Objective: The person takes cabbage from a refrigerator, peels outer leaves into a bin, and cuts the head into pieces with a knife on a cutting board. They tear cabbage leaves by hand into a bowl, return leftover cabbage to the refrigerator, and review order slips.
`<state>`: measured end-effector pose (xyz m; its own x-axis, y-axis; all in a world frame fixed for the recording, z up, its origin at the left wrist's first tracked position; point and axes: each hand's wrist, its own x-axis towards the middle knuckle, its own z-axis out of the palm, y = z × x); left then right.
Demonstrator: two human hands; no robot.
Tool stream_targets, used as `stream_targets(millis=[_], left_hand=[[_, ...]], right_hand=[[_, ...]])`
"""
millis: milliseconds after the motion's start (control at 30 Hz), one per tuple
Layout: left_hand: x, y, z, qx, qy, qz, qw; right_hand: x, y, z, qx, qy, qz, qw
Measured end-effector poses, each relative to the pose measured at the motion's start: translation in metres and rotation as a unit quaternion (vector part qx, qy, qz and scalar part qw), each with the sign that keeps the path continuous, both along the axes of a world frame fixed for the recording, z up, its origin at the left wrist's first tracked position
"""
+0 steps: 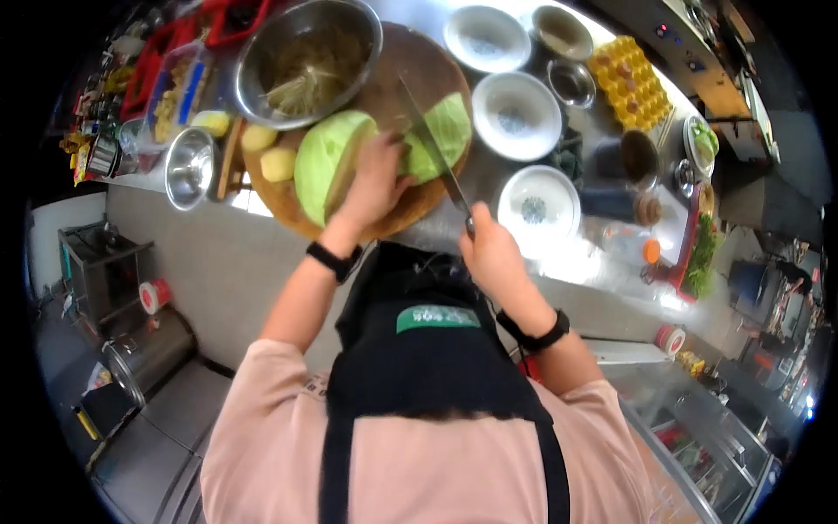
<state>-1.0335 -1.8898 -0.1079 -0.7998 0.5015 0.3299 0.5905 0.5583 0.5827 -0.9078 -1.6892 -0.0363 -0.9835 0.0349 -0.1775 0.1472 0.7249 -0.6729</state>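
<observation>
My right hand (491,249) is closed round the handle of a long kitchen knife (429,138). The blade slants up and left over a pale green cabbage piece (441,135) on the round wooden chopping board (415,61). At the left end of that piece is my left hand (377,179), slightly blurred, its fingers and thumb on the cabbage. A larger cut cabbage (327,162) lies just left of this hand. Beyond it, a steel bowl (371,65) holding pale shreds rests partly over the board. Two peeled potatoes (278,164) lie at the board's left edge.
White bowls (539,210) stand right of the board, with a yellow egg tray (628,83) behind them. A small steel bowl (190,170) and a clear tub (179,96) are on the left. Jars and greens (700,262) line the right side. The counter edge runs before me.
</observation>
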Motion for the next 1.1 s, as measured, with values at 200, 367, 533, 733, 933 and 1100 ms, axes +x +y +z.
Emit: stream_targets(millis=[200,367,533,733,933,1100], left_hand=[[0.007,-0.006,-0.002,0.031,-0.014,0.005,0.999],[0.006,-0.004,0.011,0.139,-0.123,0.053,0.981],[-0.009,0.010,0.013,0.029,-0.144,0.098,0.984],[-0.018,0.014,0.004,-0.006,-0.314,0.096,0.944],[-0.009,0.028,0.034,-0.090,-0.325,0.070,0.939],[-0.007,0.030,0.000,-0.222,0.066,0.163,0.959]], right_hand=[[0.009,-0.002,0.000,-0.027,-0.066,-0.030,0.997],[0.011,0.012,0.020,-0.053,-0.063,-0.136,0.987],[-0.002,0.035,0.017,-0.030,-0.051,-0.219,0.974],[0.003,0.053,-0.016,-0.068,-0.161,-0.225,0.959],[0.005,0.037,-0.004,-0.114,-0.158,-0.186,0.963],[-0.029,0.048,-0.033,-0.082,-0.061,-0.116,0.988]])
